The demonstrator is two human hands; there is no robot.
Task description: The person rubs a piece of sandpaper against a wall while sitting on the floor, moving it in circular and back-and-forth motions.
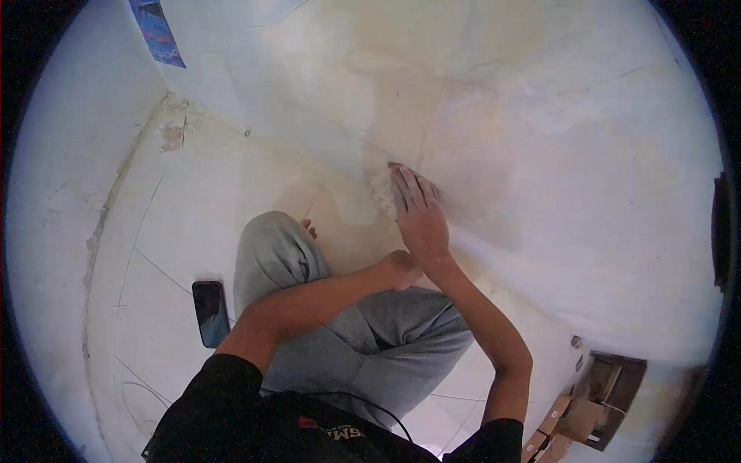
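Note:
My right hand [421, 216] presses its long fingers, held close together, against the foot of the pale wall [556, 162], where it meets the floor. Under the fingertips shows the edge of a thin dark-edged sheet [394, 165]; most of it is hidden by the hand. Beside the fingers lies a speckled, crumbly whitish patch [381, 194]. My left hand [403, 270] is curled closed just below the right wrist, close against it. Its fingers are mostly hidden, and whatever they hold does not show.
My crossed legs in grey trousers [347, 347] rest on the pale tiled floor [177, 224]. A black phone [210, 314] lies left of my knee. Cardboard boxes [567, 424] stand at the lower right, by a dark-framed opening [617, 393]. A blue strip [158, 32] hangs at the upper left.

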